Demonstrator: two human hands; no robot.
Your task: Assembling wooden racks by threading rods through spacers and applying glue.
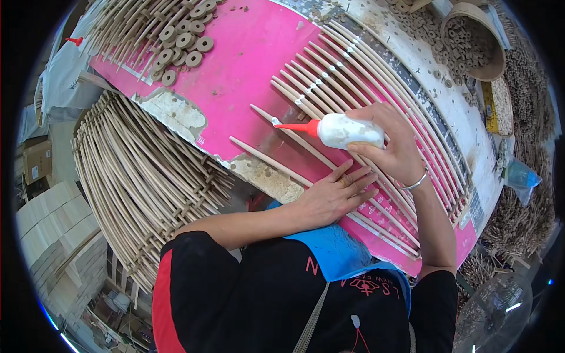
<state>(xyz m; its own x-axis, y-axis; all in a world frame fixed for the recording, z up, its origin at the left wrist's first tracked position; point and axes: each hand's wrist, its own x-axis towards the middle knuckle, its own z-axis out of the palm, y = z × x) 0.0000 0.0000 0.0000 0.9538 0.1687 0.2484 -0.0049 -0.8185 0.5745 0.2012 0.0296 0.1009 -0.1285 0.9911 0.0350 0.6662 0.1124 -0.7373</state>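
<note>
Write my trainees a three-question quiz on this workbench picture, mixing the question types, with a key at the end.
1. Choose one. The right hand holds:
A) a paintbrush
B) a white bottle with a red nozzle
C) a hammer
2. True or false: the left hand lies palm down over slim wooden rods.
3. Fill in the colour: the round pieces with holes lie mostly on a ____ surface.

Key: 1. B; 2. True; 3. pink
</note>
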